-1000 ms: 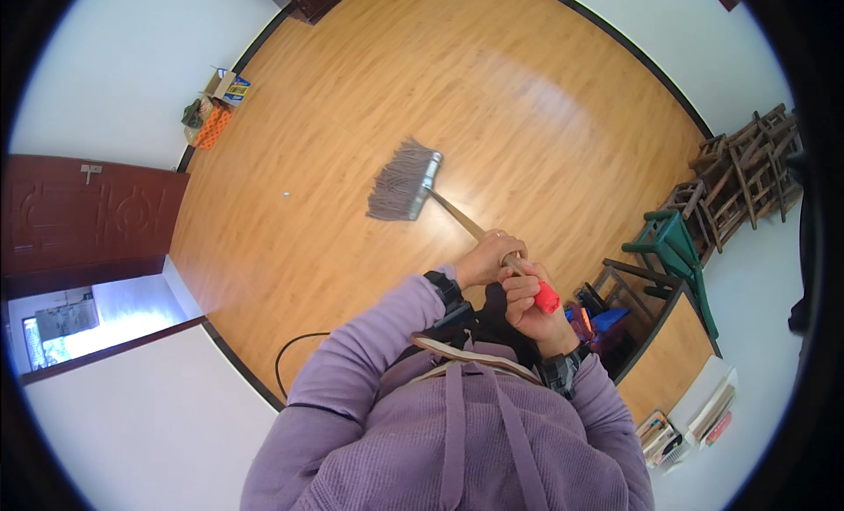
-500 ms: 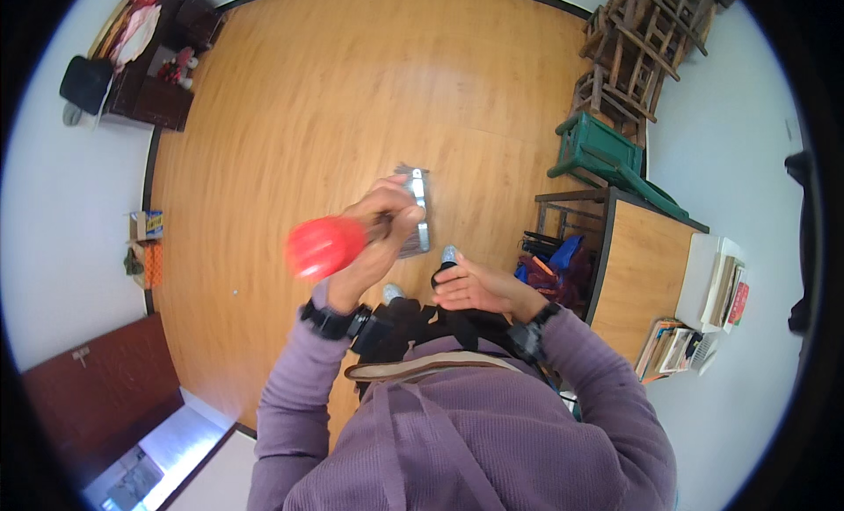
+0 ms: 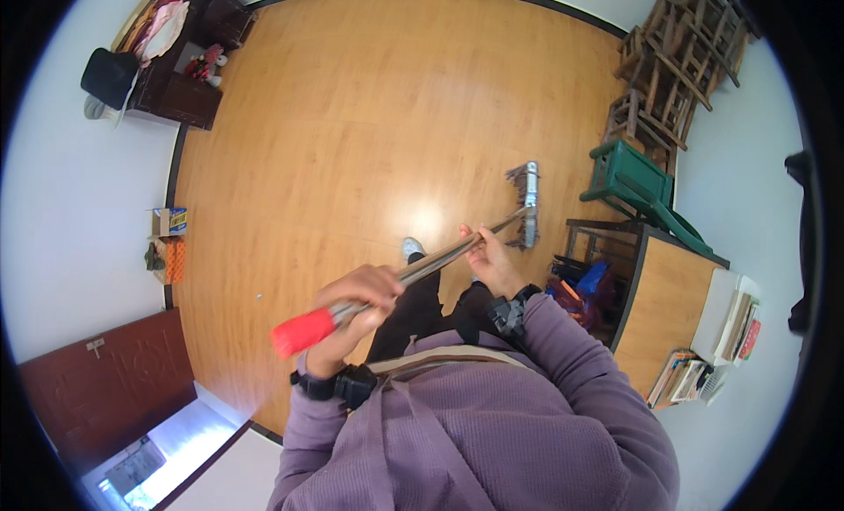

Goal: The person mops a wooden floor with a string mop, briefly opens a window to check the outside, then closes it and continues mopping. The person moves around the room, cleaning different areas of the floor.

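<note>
Over the wooden floor: a person in a purple knitted top stands holding a broom, seen from above.
Left hand (image 3: 352,304): fingers fully wrapped round the upper part of the broom handle, just below its red end; a dark wrist device sits on this forearm.
Right hand (image 3: 491,260): closed over the handle further down, thumb side on top, a dark band at the wrist.
Broom handle (image 3: 435,263): a shiny metal tube running diagonally from lower left to upper right, passing through both hands, which are well apart along it.
Red grip (image 3: 301,332): a red cap at the near end of the handle, sticking out past the left hand.
Broom head (image 3: 526,203): grey bristles on a pale bar, resting on the floor ahead of the person, near the green chair.
Wooden floor (image 3: 352,133): orange-brown planks with a bright glare patch beside a pale shoe toe (image 3: 411,247).
Green chair (image 3: 637,187): plastic, to the right, just below a stack of dark wooden stools (image 3: 673,62).
Wooden desk (image 3: 664,309): at the right wall, with books (image 3: 694,375) beside it and coloured bags underneath.
Dark cabinet (image 3: 180,80): upper left corner, with clothes and a black hat on it.
Small boxes (image 3: 169,238): against the left wall.
Brown door (image 3: 97,383): lower left.
</note>
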{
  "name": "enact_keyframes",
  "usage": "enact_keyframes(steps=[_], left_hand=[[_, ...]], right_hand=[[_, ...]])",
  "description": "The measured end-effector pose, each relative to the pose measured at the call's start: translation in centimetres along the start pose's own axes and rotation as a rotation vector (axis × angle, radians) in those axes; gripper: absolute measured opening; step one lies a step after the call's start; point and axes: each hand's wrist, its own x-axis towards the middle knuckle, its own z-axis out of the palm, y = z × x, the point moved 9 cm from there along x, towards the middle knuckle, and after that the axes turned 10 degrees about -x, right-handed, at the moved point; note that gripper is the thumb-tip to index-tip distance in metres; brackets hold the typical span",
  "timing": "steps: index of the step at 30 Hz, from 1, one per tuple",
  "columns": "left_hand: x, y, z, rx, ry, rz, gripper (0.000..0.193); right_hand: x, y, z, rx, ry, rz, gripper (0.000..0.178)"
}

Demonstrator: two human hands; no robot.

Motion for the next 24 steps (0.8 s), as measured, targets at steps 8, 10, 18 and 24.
enact_keyframes(steps=[8,10,18,24], left_hand=[[-0.5,-9.0,-8.6,0.035,0.138,-0.307,0.021],[-0.7,-7.6,-10.3,0.093,0.134,-0.307,0.023],[1.9,-1.0,-8.9,0.384,-0.138,-0.172,0.032],[7.9,0.4,-6.7,0.426,-0.199,-0.096,0.034]], right_hand=[[8.4,9.2,1.8,-0.375,0.026,0.297,0.016],[10.2,12.7,4.2,-0.415,-0.106,0.362,0.013],[9.1,20.3,14.3,-0.539,-0.417,0.62,0.012],[6.3,19.0,22.9,-0.639,-0.682,0.721,0.02]])
